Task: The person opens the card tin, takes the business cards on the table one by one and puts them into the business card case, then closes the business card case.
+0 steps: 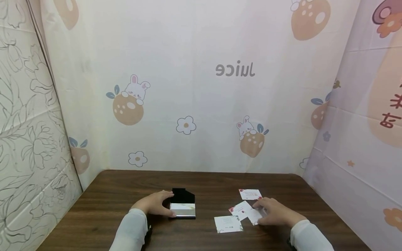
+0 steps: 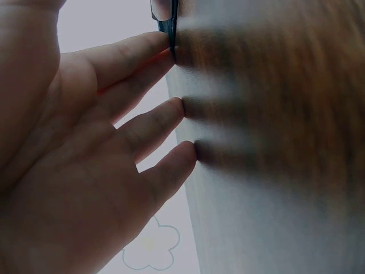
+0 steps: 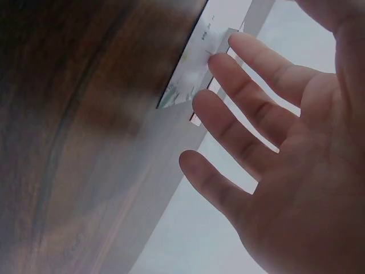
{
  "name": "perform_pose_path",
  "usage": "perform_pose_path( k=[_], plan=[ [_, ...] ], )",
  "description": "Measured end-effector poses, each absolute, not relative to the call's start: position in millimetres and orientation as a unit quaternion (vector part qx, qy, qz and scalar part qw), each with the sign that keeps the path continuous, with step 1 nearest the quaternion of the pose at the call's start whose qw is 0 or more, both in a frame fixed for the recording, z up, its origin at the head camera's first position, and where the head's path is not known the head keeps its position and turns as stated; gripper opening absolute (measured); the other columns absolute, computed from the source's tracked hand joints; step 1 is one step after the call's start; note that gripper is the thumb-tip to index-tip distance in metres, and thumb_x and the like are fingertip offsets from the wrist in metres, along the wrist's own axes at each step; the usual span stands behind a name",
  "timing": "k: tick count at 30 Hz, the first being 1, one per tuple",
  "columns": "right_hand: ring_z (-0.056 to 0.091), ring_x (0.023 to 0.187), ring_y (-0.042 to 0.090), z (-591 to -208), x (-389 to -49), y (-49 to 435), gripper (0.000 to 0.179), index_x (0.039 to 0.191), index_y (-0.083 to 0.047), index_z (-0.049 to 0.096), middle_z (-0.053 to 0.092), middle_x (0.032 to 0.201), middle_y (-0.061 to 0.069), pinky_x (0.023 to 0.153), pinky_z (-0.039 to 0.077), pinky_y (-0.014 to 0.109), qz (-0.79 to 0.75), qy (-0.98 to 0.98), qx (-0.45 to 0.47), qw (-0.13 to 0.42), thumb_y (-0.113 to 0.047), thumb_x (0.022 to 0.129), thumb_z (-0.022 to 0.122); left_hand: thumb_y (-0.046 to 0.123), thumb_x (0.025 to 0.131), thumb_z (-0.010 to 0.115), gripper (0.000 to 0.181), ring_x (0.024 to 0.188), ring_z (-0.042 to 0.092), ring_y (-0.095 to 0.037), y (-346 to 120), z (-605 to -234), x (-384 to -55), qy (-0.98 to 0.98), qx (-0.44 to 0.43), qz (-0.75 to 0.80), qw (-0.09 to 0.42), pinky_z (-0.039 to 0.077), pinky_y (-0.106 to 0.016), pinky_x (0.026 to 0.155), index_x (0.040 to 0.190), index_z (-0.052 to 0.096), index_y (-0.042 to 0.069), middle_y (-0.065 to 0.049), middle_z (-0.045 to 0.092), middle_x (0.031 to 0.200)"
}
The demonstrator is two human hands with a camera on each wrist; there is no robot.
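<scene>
On the table lies an open card case with a black lid and a silvery lower part. My left hand holds its left side, the thumb at the near corner and the index finger by the lid. In the left wrist view the other fingertips rest on the wood. My right hand reaches over a white card, index finger and thumb touching it near two edges. That card overlaps a red-cornered card. In the right wrist view the fingers are spread and fairly straight.
A card with green corner print lies nearer me, left of the right hand. Another red-cornered card lies farther back. The brown wooden table meets a printed curtain at its far edge, with more fabric on both sides.
</scene>
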State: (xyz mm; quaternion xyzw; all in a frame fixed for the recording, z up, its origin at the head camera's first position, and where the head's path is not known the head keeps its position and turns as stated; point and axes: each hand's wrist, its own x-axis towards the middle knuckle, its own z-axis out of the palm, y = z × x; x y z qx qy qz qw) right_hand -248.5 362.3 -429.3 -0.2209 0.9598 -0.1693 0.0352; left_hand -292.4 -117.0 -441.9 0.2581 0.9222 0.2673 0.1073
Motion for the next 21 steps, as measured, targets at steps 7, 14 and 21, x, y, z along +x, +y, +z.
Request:
perform_pose_path(
  k=[7, 14, 21],
  plan=[
    [0.055, 0.095, 0.024, -423.7, -254.6, 370.6, 0.051, 0.113, -0.007, 0.068, 0.061, 0.107, 0.005, 0.082, 0.049, 0.044, -0.167, 0.956, -0.233, 0.058, -0.034, 0.075, 0.088, 0.042, 0.078, 0.085, 0.081, 0.140, 0.036, -0.044, -116.7, -441.9, -292.9, 0.923, 0.256, 0.268, 0.106, 0.033, -0.063, 0.109, 0.143, 0.053, 0.005, -0.019, 0.046, 0.150],
    [0.051, 0.096, 0.026, -417.7, -260.5, 373.1, 0.045, 0.108, -0.011, 0.069, 0.058, 0.106, 0.006, 0.085, 0.047, 0.051, -0.151, 0.962, -0.214, 0.079, -0.026, 0.072, 0.090, 0.044, 0.078, 0.085, 0.083, 0.142, 0.034, -0.043, -116.1, -442.0, -292.7, 0.924, 0.251, 0.267, 0.112, 0.032, -0.061, 0.110, 0.144, 0.053, 0.006, -0.018, 0.045, 0.151],
    [0.049, 0.092, 0.025, -413.7, -265.2, 370.0, 0.041, 0.099, -0.016, 0.064, 0.056, 0.102, 0.004, 0.080, 0.045, 0.049, -0.158, 0.960, -0.206, 0.107, -0.019, 0.069, 0.091, 0.044, 0.078, 0.084, 0.083, 0.142, 0.033, -0.043, -117.0, -441.3, -291.2, 0.923, 0.251, 0.269, 0.113, 0.032, -0.062, 0.110, 0.144, 0.052, 0.005, -0.019, 0.045, 0.150]
  ],
)
